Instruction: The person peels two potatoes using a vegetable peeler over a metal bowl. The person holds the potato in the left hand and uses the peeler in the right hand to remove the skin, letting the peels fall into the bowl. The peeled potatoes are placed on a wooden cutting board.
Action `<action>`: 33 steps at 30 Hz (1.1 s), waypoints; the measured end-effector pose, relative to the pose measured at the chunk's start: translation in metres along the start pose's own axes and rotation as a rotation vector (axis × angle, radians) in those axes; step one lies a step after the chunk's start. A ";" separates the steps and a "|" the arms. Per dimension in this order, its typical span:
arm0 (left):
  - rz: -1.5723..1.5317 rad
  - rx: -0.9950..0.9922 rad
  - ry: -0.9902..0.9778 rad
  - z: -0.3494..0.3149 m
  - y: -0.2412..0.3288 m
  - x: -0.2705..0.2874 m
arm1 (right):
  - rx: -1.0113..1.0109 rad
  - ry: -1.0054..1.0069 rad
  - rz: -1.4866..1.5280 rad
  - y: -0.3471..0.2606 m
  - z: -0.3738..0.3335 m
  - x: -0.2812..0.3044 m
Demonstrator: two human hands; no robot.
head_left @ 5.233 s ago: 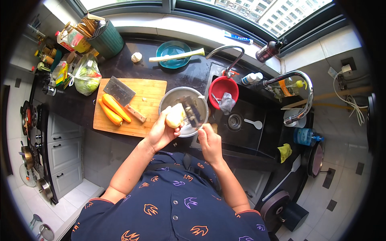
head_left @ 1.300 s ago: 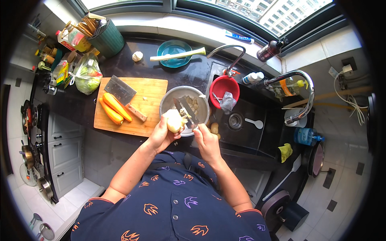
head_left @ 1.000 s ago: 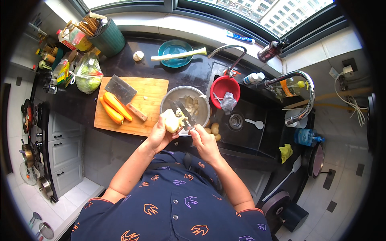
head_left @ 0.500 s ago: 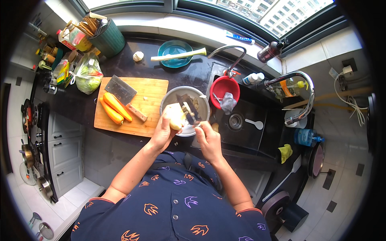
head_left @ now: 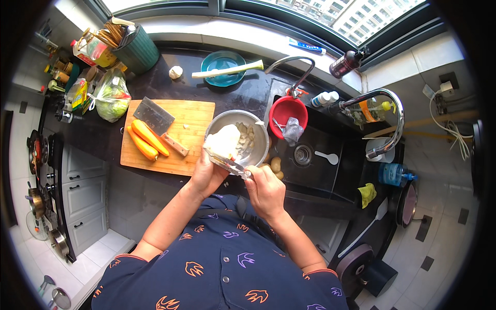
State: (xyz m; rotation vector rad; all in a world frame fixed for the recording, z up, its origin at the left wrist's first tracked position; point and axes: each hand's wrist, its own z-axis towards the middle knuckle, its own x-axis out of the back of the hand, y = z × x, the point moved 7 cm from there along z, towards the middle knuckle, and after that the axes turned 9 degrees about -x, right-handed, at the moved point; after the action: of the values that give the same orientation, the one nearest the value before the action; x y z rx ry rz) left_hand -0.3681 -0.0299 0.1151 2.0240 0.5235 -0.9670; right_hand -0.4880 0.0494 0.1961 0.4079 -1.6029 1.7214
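Observation:
My left hand is closed around a pale peeled potato, bright with glare, over the near left of a grey metal bowl. In my right hand is a knife with a flat metal blade. The blade lies along the near side of the potato, its far end close to my left fingers. Pale cut pieces lie in the bowl. The knife's handle is mostly hidden by my right fingers.
Left of the bowl, a wooden cutting board bears a cleaver and carrots. Behind stand a teal plate with a scallion stalk and a garlic bulb. Potatoes and a red basin are by the sink.
The knife has swung down from above the bowl to the potato's near side, its blade now pointing left. The potato has tilted in my left hand and sits a little further over the bowl.

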 end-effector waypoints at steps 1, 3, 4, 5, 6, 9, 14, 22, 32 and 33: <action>-0.013 -0.001 -0.025 0.000 0.001 0.001 | 0.021 0.015 -0.039 -0.001 0.000 0.000; -0.019 -0.006 -0.042 0.000 0.002 -0.001 | 0.063 0.045 -0.112 -0.001 -0.001 0.000; -0.014 -0.010 -0.034 0.000 0.003 -0.002 | 0.081 0.055 -0.130 0.000 -0.001 0.000; -0.011 -0.012 -0.026 -0.001 0.003 -0.002 | 0.098 0.064 -0.148 0.001 -0.001 0.000; 0.024 0.000 -0.045 -0.002 0.003 -0.002 | 0.115 0.073 -0.167 0.001 -0.001 0.000; 0.057 0.021 -0.095 -0.005 0.002 0.000 | 0.157 0.111 -0.179 0.001 -0.001 -0.001; -0.021 -0.010 -0.070 -0.006 -0.002 0.001 | 0.105 0.099 -0.111 0.006 -0.001 -0.001; 0.079 -0.048 -0.183 -0.006 -0.002 0.003 | 0.090 0.083 -0.112 0.007 -0.001 -0.002; 0.230 -0.157 -0.092 -0.011 0.013 -0.006 | 0.085 0.053 -0.113 0.014 -0.002 -0.014; 0.231 -0.155 -0.074 -0.012 0.014 -0.007 | 0.091 0.056 -0.122 0.014 -0.002 -0.014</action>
State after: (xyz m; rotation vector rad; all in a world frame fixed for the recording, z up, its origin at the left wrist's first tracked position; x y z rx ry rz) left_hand -0.3580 -0.0282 0.1318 1.8554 0.3062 -0.8309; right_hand -0.4875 0.0478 0.1766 0.4879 -1.4343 1.7020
